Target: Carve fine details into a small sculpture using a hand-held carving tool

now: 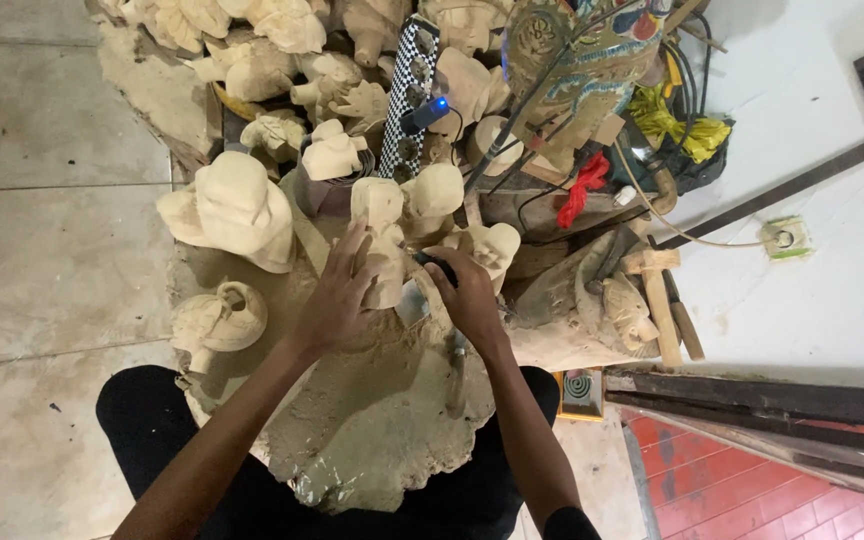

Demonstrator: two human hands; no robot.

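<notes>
A pale, unpainted wooden carving (384, 240), tall and narrow, stands upright in the middle of the view on a dust-covered wooden block (372, 420) that rests across the person's lap. The left hand (337, 300) grips the carving from its left side, the fingers (357, 255) wrapped around its lower half and pressed against the wood. The right hand (467, 290) sits just to the right of the carving's base, its fingers curled tightly around a dark-handled tool (439, 268) whose tip meets the carving low down; the exact contact point is hidden by the hands.

Around the carving, more pale figures crowd close: a large rounded figure with a hat-like top (234, 208) to the left, a smaller curled piece (220, 318) below it, and several small heads (432, 192) just behind. Farther back lies a black-and-white checked power strip (408, 95) with a blue light, and a painted mask (582, 55) beside it. A wooden mallet (657, 290) lies to the right, near a carved face (627, 310). A red rag (584, 185) hangs among cables. Grey floor tiles (52, 250) show on the left.
</notes>
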